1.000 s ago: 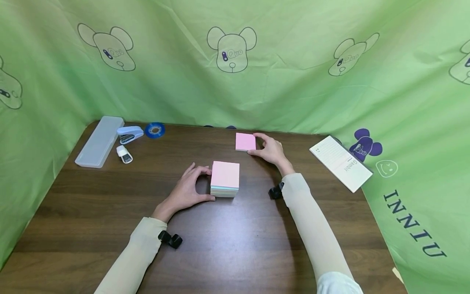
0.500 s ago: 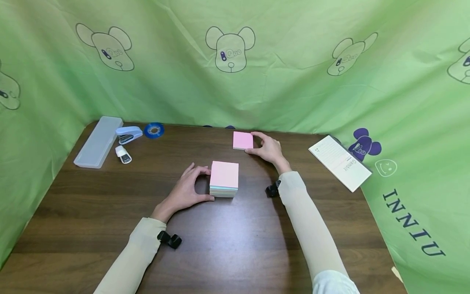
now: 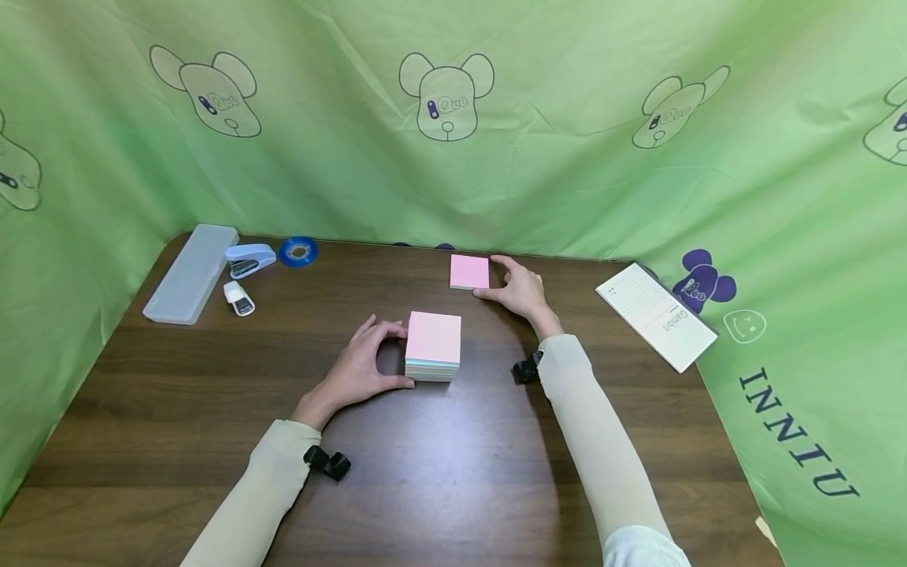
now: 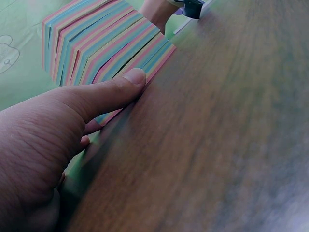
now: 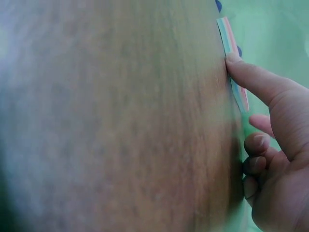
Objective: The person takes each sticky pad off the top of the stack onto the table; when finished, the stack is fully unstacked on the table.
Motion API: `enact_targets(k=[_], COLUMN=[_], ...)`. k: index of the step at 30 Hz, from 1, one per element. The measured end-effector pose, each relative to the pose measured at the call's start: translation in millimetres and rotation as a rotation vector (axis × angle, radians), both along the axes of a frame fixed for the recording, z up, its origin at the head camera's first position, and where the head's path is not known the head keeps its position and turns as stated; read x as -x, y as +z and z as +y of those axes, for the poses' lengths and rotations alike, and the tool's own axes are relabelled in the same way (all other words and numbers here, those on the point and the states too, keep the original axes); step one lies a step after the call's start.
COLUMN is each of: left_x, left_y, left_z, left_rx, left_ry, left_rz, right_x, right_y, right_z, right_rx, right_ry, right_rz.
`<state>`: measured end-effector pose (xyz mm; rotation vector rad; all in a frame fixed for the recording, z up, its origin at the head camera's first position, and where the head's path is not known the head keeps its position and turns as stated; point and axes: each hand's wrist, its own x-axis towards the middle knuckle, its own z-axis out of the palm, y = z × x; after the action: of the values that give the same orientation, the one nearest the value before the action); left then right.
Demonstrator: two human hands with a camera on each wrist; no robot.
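A tall stack of sticky notes (image 3: 434, 339), pink on top with layered pastel sides, stands mid-table. My left hand (image 3: 357, 364) grips its left part, thumb at the near side and fingertips at the far side. In the left wrist view the thumb lies low on the striped stack (image 4: 111, 48). Farther back, near the table's rear edge, lies a thin pink sticky note pad (image 3: 469, 272). My right hand (image 3: 520, 289) holds it by the right side between thumb and index finger. The right wrist view has the thumb on the pad's striped edge (image 5: 224, 36), other fingers curled beside.
A translucent pencil case (image 3: 191, 274), a blue stapler (image 3: 251, 258), a small white-capped item (image 3: 239, 298) and a roll of blue tape (image 3: 298, 251) sit at the back left. A white notepad (image 3: 657, 316) lies at the right edge. Green cloth (image 3: 553, 157) hangs behind the table.
The thin pink pad and my right hand have shifted slightly left between the first frame and now. My left hand and the tall stack stay in place.
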<state>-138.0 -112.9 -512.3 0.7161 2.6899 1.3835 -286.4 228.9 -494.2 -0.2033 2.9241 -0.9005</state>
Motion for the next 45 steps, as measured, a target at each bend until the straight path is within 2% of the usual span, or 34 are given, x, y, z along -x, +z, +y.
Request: enact_targets(k=[6, 12, 17, 18, 19, 24, 33, 39, 45], left_x=[-0.1, -0.8, 0.1, 0.1, 0.2, -0.4, -1.1, -1.0, -1.3], left_y=[0.0, 0.5, -0.4, -0.6, -0.7, 0.5, -0.1, 1.0, 1.0], left_z=[-1, 0, 0, 0, 0, 0, 0, 0, 0], left_rx=[0.002, 0.009, 0.008, 0.007, 0.009, 0.012, 0.014, 0.014, 0.012], left_ry=[0.001, -0.001, -0.004, -0.006, -0.006, -0.007, -0.007, -0.007, -0.004], left_rz=[0.005, 0.015, 0.015, 0.018, 0.016, 0.022, 0.033, 0.035, 0.04], right_x=[-7.0, -8.5, -3.9, -6.3, -9.7, -40.4, -74.6, -98.0, -116.7], right_y=[12.4, 6.9, -15.8, -14.6, -12.5, 22.6, 43.0, 58.6, 71.0], right_z=[-5, -2, 12, 12, 12, 1, -6, -14, -25], right_rx=[-0.018, 0.054, 0.125, 0.133, 0.147, 0.214, 0.342, 0.391, 0.333], right_ry=[0.015, 0.001, -0.004, -0.003, -0.003, -0.008, 0.02, 0.084, 0.195], right_rz=[-0.003, -0.005, 0.033, 0.035, 0.046, 0.071, 0.178, 0.213, 0.207])
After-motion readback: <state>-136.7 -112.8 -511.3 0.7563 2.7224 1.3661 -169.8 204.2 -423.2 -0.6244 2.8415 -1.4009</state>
